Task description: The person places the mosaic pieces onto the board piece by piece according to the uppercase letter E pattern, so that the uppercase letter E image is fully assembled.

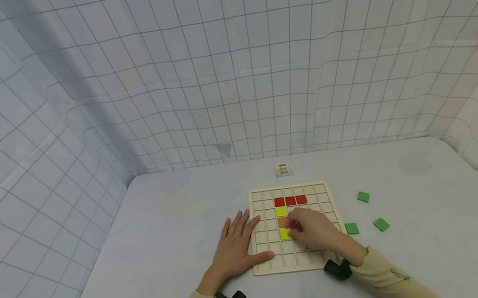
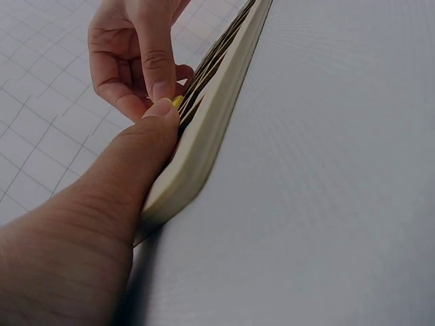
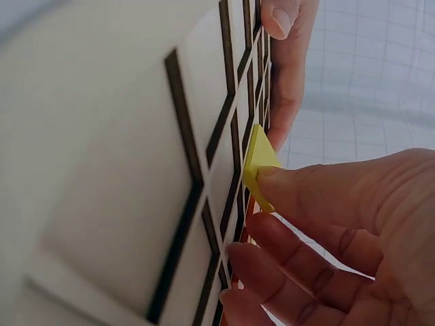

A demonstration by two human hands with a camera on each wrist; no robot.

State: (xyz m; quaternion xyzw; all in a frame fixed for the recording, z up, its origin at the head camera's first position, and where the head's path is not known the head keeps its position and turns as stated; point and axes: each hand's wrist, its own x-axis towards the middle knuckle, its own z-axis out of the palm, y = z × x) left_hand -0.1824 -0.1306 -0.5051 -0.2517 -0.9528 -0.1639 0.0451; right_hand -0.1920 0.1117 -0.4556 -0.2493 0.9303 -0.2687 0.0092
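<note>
A wooden grid board (image 1: pixel 266 266) lies on the table. My left hand (image 1: pixel 234 251) rests on its left side, fingers spread and thumb across the lower left squares. Over the middle of the board, my right hand (image 1: pixel 312 228) pinches a yellow square tile (image 3: pixel 262 156) between thumb and fingers, tilted in the right wrist view against the grid. In the head view this yellow tile (image 1: pixel 285 234) is below an orange tile (image 1: pixel 282 222), partly covered by the fingers. Above these are another yellow tile (image 1: pixel 281 211) and a row of red tiles (image 1: pixel 290 201).
Three loose green tiles lie to the right of the board: one farther back (image 1: pixel 363 196), one by the board's edge (image 1: pixel 352 228), and another green tile (image 1: pixel 381 224) farther right. Behind the board lies a small pattern card (image 1: pixel 283 168). Grid-lined white curtains (image 1: pixel 231 94) surround the table.
</note>
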